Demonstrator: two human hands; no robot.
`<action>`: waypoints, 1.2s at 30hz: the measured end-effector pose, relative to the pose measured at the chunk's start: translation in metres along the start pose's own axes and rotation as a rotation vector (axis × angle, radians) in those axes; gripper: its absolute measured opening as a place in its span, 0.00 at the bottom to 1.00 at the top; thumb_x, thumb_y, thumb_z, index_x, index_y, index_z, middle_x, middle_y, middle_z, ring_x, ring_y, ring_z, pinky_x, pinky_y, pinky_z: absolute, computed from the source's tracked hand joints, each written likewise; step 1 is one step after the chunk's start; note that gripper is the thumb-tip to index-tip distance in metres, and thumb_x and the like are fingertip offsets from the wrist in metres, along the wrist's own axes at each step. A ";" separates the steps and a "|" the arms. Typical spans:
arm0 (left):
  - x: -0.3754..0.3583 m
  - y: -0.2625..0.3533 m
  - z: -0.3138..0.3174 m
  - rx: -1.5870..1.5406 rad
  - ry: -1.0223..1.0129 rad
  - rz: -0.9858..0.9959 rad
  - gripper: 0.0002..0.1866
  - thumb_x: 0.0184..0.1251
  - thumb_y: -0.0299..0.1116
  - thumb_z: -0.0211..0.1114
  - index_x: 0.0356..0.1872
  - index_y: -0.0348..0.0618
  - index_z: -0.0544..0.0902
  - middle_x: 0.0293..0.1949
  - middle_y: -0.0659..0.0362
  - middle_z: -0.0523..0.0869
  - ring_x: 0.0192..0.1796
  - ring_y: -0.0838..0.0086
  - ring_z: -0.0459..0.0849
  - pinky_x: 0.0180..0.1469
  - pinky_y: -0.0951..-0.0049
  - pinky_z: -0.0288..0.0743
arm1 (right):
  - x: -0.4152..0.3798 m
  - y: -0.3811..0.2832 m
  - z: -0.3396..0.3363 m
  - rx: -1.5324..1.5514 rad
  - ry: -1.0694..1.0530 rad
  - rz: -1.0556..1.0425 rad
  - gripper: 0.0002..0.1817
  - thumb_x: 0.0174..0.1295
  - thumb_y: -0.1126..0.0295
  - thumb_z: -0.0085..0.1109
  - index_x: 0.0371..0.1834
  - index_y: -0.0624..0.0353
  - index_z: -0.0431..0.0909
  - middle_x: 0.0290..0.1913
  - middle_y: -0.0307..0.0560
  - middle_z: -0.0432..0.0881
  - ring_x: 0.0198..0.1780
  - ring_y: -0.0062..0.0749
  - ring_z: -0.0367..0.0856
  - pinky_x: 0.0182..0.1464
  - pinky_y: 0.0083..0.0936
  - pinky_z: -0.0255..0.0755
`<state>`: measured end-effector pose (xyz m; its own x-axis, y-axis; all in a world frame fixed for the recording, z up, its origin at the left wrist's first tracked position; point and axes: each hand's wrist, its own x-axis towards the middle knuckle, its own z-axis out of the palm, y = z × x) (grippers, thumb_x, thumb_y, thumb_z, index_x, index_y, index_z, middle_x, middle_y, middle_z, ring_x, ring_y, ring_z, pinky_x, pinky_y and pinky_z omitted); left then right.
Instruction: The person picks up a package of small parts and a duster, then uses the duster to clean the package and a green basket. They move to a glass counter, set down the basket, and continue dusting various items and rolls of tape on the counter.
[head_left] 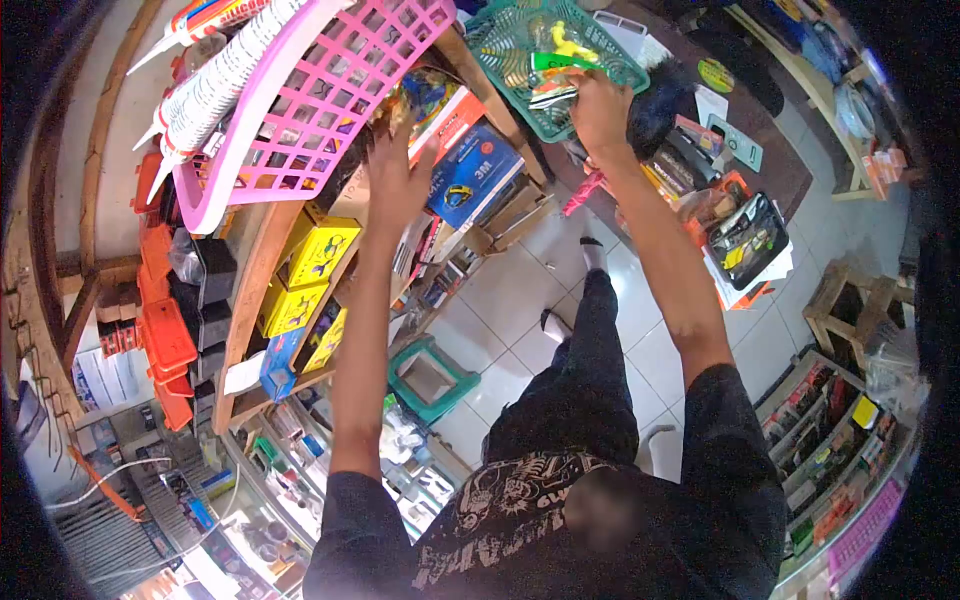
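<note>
My right hand reaches up to a green plastic basket and closes on small flat packets at the basket's near edge. Yellow and green items lie inside the basket. My left hand is raised with fingers spread, just below a pink plastic basket and against a shiny colourful packet. It holds nothing that I can see. A blue 3M box sits right beside the left hand on the wooden shelf.
White sealant tubes lie in the pink basket. Yellow boxes and orange boxes fill the wooden shelves at left. A green stool stands on the tiled floor. A cluttered brown counter and display racks are at right.
</note>
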<state>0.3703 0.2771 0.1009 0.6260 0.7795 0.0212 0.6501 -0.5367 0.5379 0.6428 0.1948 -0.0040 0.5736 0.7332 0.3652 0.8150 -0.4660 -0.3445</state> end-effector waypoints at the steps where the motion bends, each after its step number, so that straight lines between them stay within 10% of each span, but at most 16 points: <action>1: -0.015 -0.005 0.011 0.054 0.176 0.176 0.30 0.73 0.52 0.51 0.65 0.38 0.68 0.68 0.38 0.64 0.69 0.49 0.65 0.69 0.52 0.56 | -0.005 -0.001 -0.007 0.114 0.154 -0.047 0.19 0.49 0.77 0.60 0.45 0.47 0.83 0.45 0.46 0.81 0.46 0.46 0.81 0.54 0.45 0.65; 5: -0.077 0.017 0.026 -0.160 0.175 0.272 0.29 0.72 0.52 0.52 0.62 0.39 0.70 0.66 0.46 0.69 0.67 0.55 0.70 0.65 0.54 0.63 | -0.041 -0.023 -0.051 0.463 0.359 -0.151 0.25 0.47 0.84 0.56 0.50 0.51 0.82 0.54 0.50 0.79 0.55 0.51 0.77 0.58 0.41 0.68; 10: -0.125 0.020 0.047 -1.611 -0.127 -0.327 0.33 0.71 0.58 0.51 0.65 0.43 0.67 0.60 0.53 0.76 0.63 0.60 0.74 0.62 0.56 0.69 | -0.162 -0.071 -0.097 0.717 0.052 -0.327 0.33 0.42 0.86 0.55 0.57 0.50 0.78 0.63 0.52 0.73 0.63 0.52 0.71 0.64 0.43 0.64; 17: -0.197 -0.018 0.068 -1.528 -0.194 -0.710 0.31 0.74 0.55 0.48 0.65 0.40 0.67 0.60 0.51 0.77 0.57 0.59 0.81 0.59 0.56 0.76 | -0.265 -0.090 -0.091 0.898 -0.350 -0.532 0.37 0.44 0.79 0.60 0.65 0.50 0.71 0.68 0.56 0.65 0.70 0.57 0.60 0.69 0.50 0.53; 19: -0.225 -0.023 0.077 -1.656 -0.045 -0.977 0.28 0.76 0.51 0.47 0.64 0.38 0.68 0.60 0.50 0.77 0.56 0.59 0.81 0.59 0.57 0.76 | -0.257 -0.079 -0.103 0.892 -0.447 -0.403 0.38 0.49 0.78 0.62 0.68 0.58 0.64 0.71 0.60 0.58 0.72 0.51 0.56 0.71 0.42 0.53; 22: -0.271 -0.040 0.095 -1.726 0.004 -0.842 0.27 0.76 0.49 0.47 0.63 0.36 0.69 0.58 0.51 0.78 0.56 0.60 0.81 0.61 0.59 0.76 | -0.249 -0.048 -0.046 0.936 -0.287 0.109 0.42 0.57 0.66 0.63 0.72 0.65 0.50 0.73 0.57 0.52 0.75 0.45 0.47 0.73 0.38 0.47; 27: -0.311 -0.031 0.079 -1.374 0.142 -0.959 0.25 0.77 0.46 0.47 0.63 0.36 0.68 0.59 0.50 0.77 0.58 0.60 0.79 0.62 0.60 0.74 | -0.183 0.006 0.055 0.810 0.121 0.537 0.40 0.57 0.52 0.66 0.67 0.65 0.61 0.62 0.52 0.69 0.64 0.45 0.66 0.66 0.40 0.58; 30: -0.339 -0.029 0.074 -1.497 0.087 -0.806 0.25 0.77 0.45 0.47 0.64 0.36 0.67 0.58 0.51 0.78 0.59 0.61 0.79 0.61 0.60 0.74 | -0.146 0.007 0.045 1.531 -0.361 1.370 0.17 0.62 0.56 0.61 0.44 0.54 0.71 0.37 0.42 0.72 0.36 0.28 0.71 0.40 0.38 0.72; 33: -0.361 -0.005 0.057 -1.976 -0.029 -0.651 0.26 0.77 0.44 0.47 0.65 0.34 0.66 0.55 0.52 0.81 0.57 0.63 0.79 0.57 0.62 0.75 | -0.141 0.042 0.130 2.039 -0.386 1.118 0.06 0.67 0.64 0.54 0.36 0.52 0.69 0.27 0.41 0.70 0.27 0.29 0.69 0.37 0.36 0.72; 36: -0.398 -0.030 0.090 -1.968 0.115 -0.819 0.26 0.78 0.46 0.42 0.65 0.36 0.66 0.59 0.49 0.77 0.61 0.57 0.76 0.64 0.51 0.68 | -0.121 -0.005 0.070 2.024 -0.212 1.233 0.06 0.68 0.69 0.49 0.32 0.52 0.67 0.20 0.37 0.66 0.22 0.28 0.66 0.35 0.32 0.71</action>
<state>0.1404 -0.0462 0.0002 0.4357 0.6542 -0.6183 -0.5382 0.7399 0.4036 0.5636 0.1435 -0.1072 0.4179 0.6846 -0.5972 -0.9003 0.2241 -0.3731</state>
